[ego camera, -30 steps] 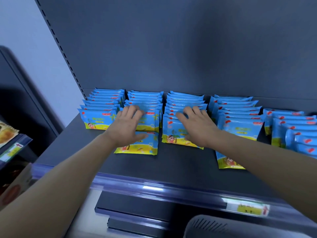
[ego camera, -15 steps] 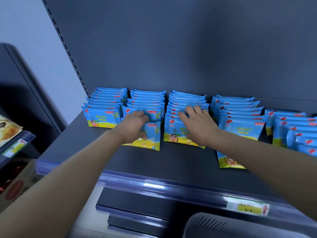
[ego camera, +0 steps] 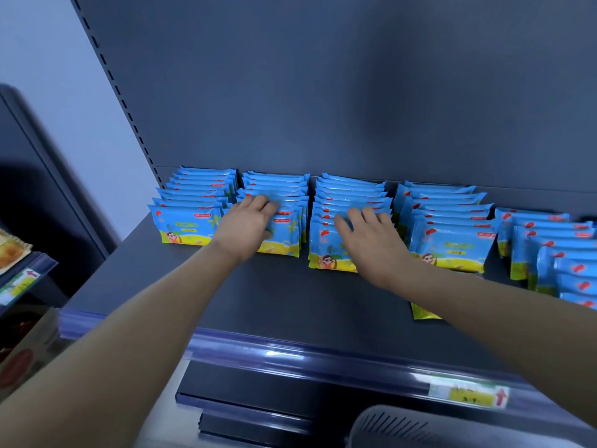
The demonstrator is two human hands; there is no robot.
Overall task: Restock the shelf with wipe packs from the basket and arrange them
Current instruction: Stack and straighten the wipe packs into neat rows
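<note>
Blue and yellow wipe packs stand in several rows on the dark shelf (ego camera: pixel 258 302). My left hand (ego camera: pixel 245 223) presses against the front pack of the second row (ego camera: pixel 286 236), fingers reaching over the tops of the packs, thumb on its face. My right hand (ego camera: pixel 368 240) lies flat with spread fingers on the leaning front packs of the third row (ego camera: pixel 326 250). The first row (ego camera: pixel 185 227), fourth row (ego camera: pixel 452 247) and the far right row (ego camera: pixel 549 250) stand untouched. One pack (ego camera: pixel 423 313) lies flat near the shelf front, partly hidden under my right forearm.
A purple price rail (ego camera: pixel 290 354) with a yellow tag (ego camera: pixel 468 394) runs along the shelf's front edge. The grey basket's rim (ego camera: pixel 420 428) shows at the bottom. A neighbouring shelf with snack packs (ego camera: pixel 9 250) is at the left. The back panel rises behind the rows.
My left hand has pushed the flat-lying front pack of the second row back and upright against its row. My right hand has stayed on the third row.
</note>
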